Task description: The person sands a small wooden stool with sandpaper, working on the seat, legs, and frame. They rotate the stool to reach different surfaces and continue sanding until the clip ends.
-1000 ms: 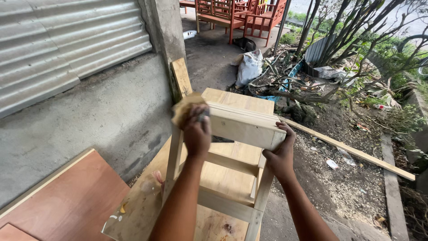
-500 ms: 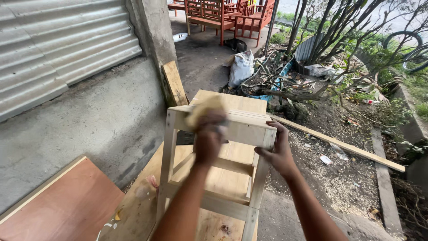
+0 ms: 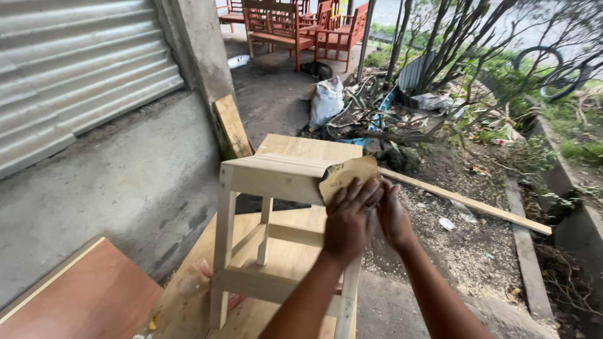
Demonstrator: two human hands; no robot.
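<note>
A pale wooden stool (image 3: 276,226) stands upright on a sheet of light plywood (image 3: 188,301) laid on the ground, close to a grey concrete wall (image 3: 125,182). At the near right corner of its seat frame, a tan sheet of sandpaper (image 3: 347,174) is pressed against the wood. The left hand (image 3: 349,220) lies over the lower part of that sheet, fingers spread flat and pushing it onto the stool's corner rather than curled around it. The right hand (image 3: 394,216) sits just beside it, touching the same corner from the right; whether it grips the leg or only braces it I cannot tell. A reddish-brown board (image 3: 81,301) lies at the lower left, and a short plank (image 3: 231,129) leans against the wall behind the stool. A long thin batten (image 3: 468,202) lies across the dirt to the right. Farther back stand red wooden chairs (image 3: 295,28) and a white sack (image 3: 326,100).
</note>
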